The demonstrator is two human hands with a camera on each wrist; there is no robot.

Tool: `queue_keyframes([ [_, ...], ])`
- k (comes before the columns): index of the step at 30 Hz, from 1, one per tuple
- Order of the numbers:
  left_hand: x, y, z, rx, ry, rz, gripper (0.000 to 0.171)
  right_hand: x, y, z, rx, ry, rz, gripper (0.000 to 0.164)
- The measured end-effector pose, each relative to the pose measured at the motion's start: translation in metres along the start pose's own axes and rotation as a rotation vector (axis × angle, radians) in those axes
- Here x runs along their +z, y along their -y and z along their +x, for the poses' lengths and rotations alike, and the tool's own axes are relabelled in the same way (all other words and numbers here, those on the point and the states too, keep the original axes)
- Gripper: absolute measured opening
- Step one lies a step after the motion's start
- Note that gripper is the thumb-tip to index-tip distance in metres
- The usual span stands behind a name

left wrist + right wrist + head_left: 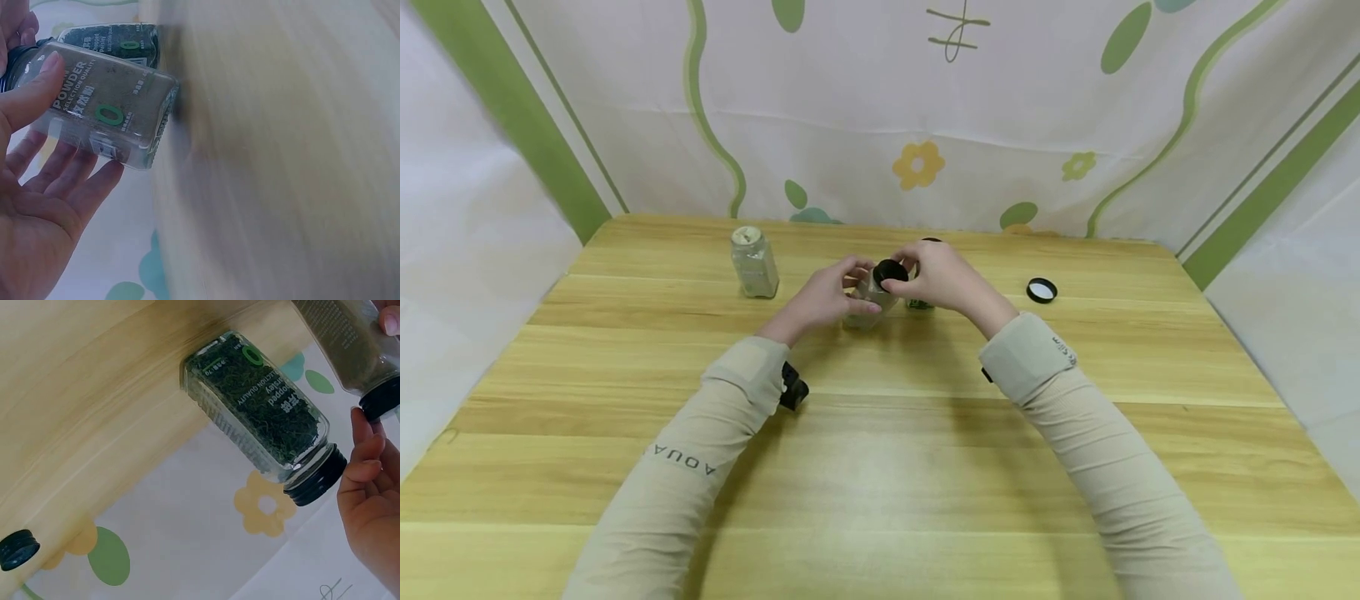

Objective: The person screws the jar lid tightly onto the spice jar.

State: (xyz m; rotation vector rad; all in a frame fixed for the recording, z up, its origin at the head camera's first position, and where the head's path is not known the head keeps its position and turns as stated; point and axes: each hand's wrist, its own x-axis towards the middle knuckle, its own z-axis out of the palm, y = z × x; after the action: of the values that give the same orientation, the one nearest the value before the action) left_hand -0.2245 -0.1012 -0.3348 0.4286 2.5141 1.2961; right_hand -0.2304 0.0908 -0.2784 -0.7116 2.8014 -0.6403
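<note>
- Head view: the glass powder jar (863, 310) is held a little beyond the middle of the wooden table (887, 483), tilted, with its black cap (891, 273) leaning toward one o'clock; whether its base touches the wood, I cannot tell.
- The left hand (823, 293) grips the jar's body, thumb across the label, fingers behind; the left wrist view shows brown-grey contents, the word POWDER and a green ring.
- The right hand (942, 277) pinches the cap between thumb and fingers.
- Just beside it, toward three o'clock and partly hidden by the right hand, the chopped parsley jar (256, 406) stands upright, full of dark green flakes, wearing its own ribbed black lid (315, 475).
- Between nine and ten o'clock, well apart, stands a squarish pale-topped glass jar (756, 267).
- Out at three o'clock lies a loose black lid (1042, 290), its white inner disc facing up.
- Toward half past seven, a small black device (793, 388) sits at the cuff of the left beige sleeve (700, 458).
- At twelve o'clock, beyond the table edge, hangs white printed cloth (850, 108) with a yellow-orange flower (930, 160).
</note>
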Motion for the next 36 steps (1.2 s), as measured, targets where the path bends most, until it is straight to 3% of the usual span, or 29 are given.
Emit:
queue_keyframes([
  [10, 0.000, -0.004, -0.002, -0.044, -0.002, -0.075, 0.067, -0.004, 0.001, 0.003, 0.030, 0.045, 0.005, 0.049],
  [25, -0.001, -0.011, -0.003, -0.038, -0.020, -0.004, 0.063, -0.006, 0.000, -0.001, 0.019, 0.058, 0.032, 0.046],
  [36, 0.000, -0.011, -0.002, -0.030, -0.058, -0.011, 0.057, -0.005, -0.002, -0.001, 0.000, 0.056, 0.045, 0.050],
])
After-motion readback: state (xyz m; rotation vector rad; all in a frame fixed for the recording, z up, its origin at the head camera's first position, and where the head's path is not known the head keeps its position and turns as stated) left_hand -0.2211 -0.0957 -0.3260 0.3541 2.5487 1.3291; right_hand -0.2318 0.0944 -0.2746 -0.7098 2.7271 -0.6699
